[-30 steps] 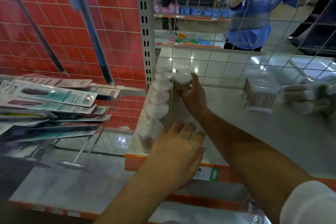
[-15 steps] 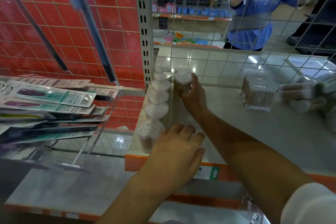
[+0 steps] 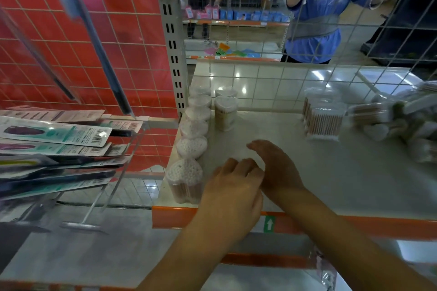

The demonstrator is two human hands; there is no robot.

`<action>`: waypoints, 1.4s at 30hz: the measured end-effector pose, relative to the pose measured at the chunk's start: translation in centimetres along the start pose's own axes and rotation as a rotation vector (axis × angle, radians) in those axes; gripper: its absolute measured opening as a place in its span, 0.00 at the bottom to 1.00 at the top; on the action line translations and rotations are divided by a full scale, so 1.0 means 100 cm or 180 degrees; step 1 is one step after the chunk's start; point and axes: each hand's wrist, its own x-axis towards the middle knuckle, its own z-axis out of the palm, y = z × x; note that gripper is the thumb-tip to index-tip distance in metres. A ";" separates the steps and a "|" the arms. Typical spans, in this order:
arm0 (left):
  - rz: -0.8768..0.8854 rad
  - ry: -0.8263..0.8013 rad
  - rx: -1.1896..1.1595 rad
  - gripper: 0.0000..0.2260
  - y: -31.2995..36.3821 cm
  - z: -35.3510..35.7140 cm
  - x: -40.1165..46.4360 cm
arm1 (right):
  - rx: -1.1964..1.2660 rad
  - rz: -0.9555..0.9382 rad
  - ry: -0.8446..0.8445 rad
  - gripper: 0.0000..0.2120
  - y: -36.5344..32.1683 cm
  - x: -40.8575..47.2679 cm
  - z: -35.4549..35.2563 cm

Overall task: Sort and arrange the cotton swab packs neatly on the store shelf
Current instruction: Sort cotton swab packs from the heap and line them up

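Several heart-shaped clear cotton swab packs stand in a row along the left edge of the grey shelf [image 3: 307, 172], the nearest pack [image 3: 184, 181] at the front. A second row holds a pack [image 3: 225, 116] standing free, with another behind it. My left hand [image 3: 233, 192] rests on the shelf just right of the nearest pack, fingers loosely curled, holding nothing. My right hand [image 3: 276, 165] hovers over the shelf beside it, fingers relaxed and empty. A rectangular swab pack [image 3: 322, 118] stands at the right, with a blurred heap of more packs [image 3: 406, 123] beyond it.
A wire grid [image 3: 331, 30] backs the shelf; a person in a blue top [image 3: 324, 7] stands behind it. The orange shelf lip [image 3: 354, 224] runs along the front. To the left, carded packets [image 3: 54, 134] hang on hooks before a red grid wall.
My right hand has let go of the heart-shaped pack in the second row and drawn back toward me, next to my left hand. The left hand has stayed put.
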 end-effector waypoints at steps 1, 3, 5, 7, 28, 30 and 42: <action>0.0012 0.0023 0.0019 0.14 0.002 0.003 0.003 | -0.0142 0.0060 -0.0064 0.21 0.007 -0.008 -0.005; 0.0045 0.0040 0.0063 0.14 0.007 0.011 0.009 | -0.0317 0.0107 -0.0019 0.21 0.022 -0.020 -0.012; 0.0093 -0.0001 0.0089 0.14 0.013 0.019 0.015 | -0.0457 0.0159 0.0020 0.19 0.032 -0.031 -0.017; 0.0122 -0.0072 0.0154 0.14 0.020 0.027 0.020 | -0.0489 0.0203 0.0292 0.16 0.041 -0.041 -0.021; 0.0142 -0.0381 -0.0149 0.11 0.178 0.117 0.106 | -0.0173 0.0320 0.0775 0.18 0.217 -0.112 -0.129; 0.0132 -0.0442 -0.0257 0.11 0.195 0.128 0.113 | -0.0086 0.0391 0.0864 0.17 0.235 -0.118 -0.139; 0.0221 -0.0421 -0.0590 0.14 0.294 0.184 0.165 | -0.0064 0.0412 0.1623 0.12 0.336 -0.154 -0.209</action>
